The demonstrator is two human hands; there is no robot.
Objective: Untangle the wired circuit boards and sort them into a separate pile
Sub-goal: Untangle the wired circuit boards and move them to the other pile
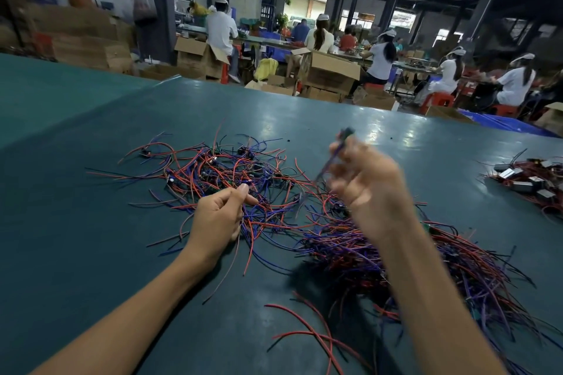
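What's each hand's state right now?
Left hand: curled, pinching the tangled wires.
Right hand: blurred, raised, gripping a wired circuit board.

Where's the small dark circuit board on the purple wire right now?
Head view, right of centre: the small dark circuit board is pinched atop the raised right hand, above the red-and-purple wire tangle on the green table.
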